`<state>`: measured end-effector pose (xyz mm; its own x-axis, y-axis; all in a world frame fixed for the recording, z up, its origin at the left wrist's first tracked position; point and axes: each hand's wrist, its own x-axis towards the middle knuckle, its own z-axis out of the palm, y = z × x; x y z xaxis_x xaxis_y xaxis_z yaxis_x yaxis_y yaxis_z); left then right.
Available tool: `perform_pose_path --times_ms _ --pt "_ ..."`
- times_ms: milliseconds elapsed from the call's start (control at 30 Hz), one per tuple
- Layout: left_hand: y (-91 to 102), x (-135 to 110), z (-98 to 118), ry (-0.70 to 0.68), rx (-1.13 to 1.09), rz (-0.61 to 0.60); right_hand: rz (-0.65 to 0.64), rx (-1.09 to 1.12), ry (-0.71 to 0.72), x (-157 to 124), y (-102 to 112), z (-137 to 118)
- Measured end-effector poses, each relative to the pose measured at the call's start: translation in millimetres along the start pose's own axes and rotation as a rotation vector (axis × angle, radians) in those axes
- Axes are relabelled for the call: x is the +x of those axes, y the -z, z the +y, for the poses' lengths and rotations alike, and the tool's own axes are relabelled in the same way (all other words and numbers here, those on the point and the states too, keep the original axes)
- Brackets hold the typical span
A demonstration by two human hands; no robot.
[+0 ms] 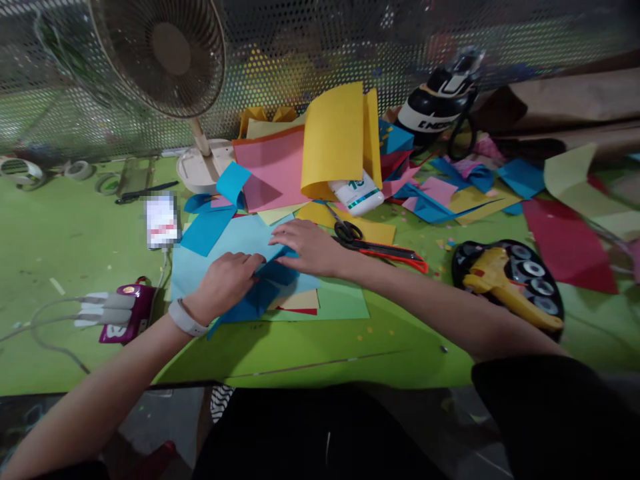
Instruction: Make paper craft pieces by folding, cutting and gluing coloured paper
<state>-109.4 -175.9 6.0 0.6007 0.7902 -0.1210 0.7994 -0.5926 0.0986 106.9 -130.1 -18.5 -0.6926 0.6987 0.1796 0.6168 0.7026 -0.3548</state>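
My left hand (231, 281), a pale band on its wrist, grips the near side of a folded piece of dark blue paper (254, 299). From the other side, my right hand (311, 247) bends its fingers over the paper's upper edge. The fingertips of both hands are close together, and part of the fold is hidden beneath them. Under the blue paper lies a light blue sheet (200, 270), with a pale green sheet (345, 303) below at the right. Black-handled scissors (349, 231) and an orange utility knife (395, 252) lie beyond my right wrist.
A desk fan (200, 157) stands at the back left. Nearby are a phone (163, 220) on a cable and a purple power bank (131, 313). Yellow paper (334, 140) and a black bottle (435, 110) stand behind. A yellow tool (505, 287) rests on a black tray at right.
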Motion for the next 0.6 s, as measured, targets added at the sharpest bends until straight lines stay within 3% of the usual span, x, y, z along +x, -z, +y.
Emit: perform_pose_path --times_ms 133,233,400,600 --pt "-1.1 3 -10 -0.203 0.149 0.079 -0.138 -0.061 -0.036 -2 -6 -2" --pt "-2.9 4 -17 -0.267 0.215 0.202 -0.185 -0.048 -0.127 -6 -4 -7" --pt "-11.7 -5 -21 -0.272 0.15 0.426 -0.127 0.019 -0.317 -21 -3 -13" --pt "-28.1 -18 -21 -0.329 0.045 0.438 -0.026 0.231 -0.479 -41 -10 -14"
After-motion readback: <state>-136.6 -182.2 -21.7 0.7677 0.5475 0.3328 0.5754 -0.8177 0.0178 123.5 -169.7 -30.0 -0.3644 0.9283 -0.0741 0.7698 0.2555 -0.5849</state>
